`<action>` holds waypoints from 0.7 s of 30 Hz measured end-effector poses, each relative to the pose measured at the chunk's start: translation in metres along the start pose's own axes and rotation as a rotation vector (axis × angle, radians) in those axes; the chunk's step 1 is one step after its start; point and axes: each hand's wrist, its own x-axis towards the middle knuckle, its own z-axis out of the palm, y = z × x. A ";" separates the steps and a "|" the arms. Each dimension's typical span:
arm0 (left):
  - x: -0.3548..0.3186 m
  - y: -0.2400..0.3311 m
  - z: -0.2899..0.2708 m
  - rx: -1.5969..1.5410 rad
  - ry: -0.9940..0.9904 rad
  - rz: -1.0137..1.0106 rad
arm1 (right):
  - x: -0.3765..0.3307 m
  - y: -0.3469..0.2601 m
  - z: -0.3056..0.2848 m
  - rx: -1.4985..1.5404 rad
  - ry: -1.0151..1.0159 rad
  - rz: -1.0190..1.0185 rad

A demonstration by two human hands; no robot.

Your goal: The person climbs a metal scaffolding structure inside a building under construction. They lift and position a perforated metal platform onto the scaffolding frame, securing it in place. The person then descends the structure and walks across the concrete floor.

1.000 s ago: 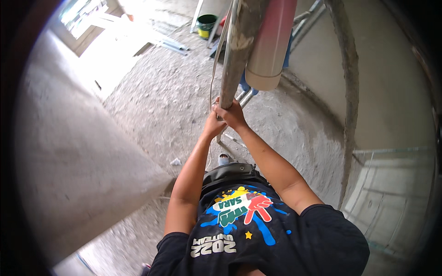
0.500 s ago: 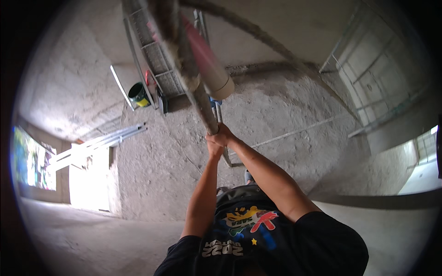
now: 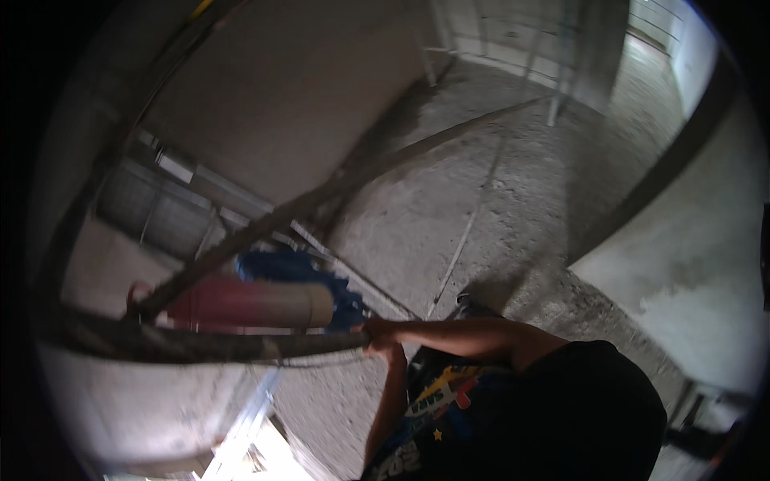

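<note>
Both my hands are closed around the near end of a grimy, cement-crusted pole (image 3: 313, 347). My left hand (image 3: 391, 351) is below and against my right hand (image 3: 380, 329). The pole stretches away to the left, blurred by motion. A slimmer crusted bar (image 3: 385, 164) meets it near its far end and slants off to the upper right. Right beside the pole shows a pink-and-cream cylinder (image 3: 257, 305), like a large bottle; whether it hangs from the pole I cannot tell. A blue object (image 3: 293, 268), too blurred to name, lies behind the cylinder.
Rough grey floor (image 3: 409, 212) spreads ahead, crossed by a thin pale strip (image 3: 469, 232). Metal framing (image 3: 505, 60) stands at the far wall. A grey wall corner (image 3: 658, 248) juts in at right. Long pale bars (image 3: 249, 421) lie at lower left by a bright opening.
My view has swung to the right. The pole, upright in the picture before, now lies nearly level toward the left. Both hands keep their hold on its end.
</note>
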 end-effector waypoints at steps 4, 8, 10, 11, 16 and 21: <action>0.018 -0.018 -0.015 0.145 -0.083 -0.143 | 0.005 -0.001 -0.003 0.026 0.043 0.114; 0.032 -0.027 -0.003 0.311 -0.138 -0.260 | 0.008 0.044 -0.029 -0.046 -0.228 0.028; 0.039 -0.032 0.013 0.393 -0.158 -0.308 | -0.008 0.070 -0.061 -0.010 -0.500 0.106; 0.042 -0.037 0.027 0.430 -0.172 -0.337 | -0.015 0.081 -0.088 -0.037 -0.687 0.228; 0.047 -0.082 0.153 0.594 -0.280 -0.528 | -0.133 0.147 -0.270 -0.269 -0.613 0.465; 0.055 -0.108 0.261 0.754 -0.557 -0.641 | -0.212 0.220 -0.433 -0.160 -0.229 0.698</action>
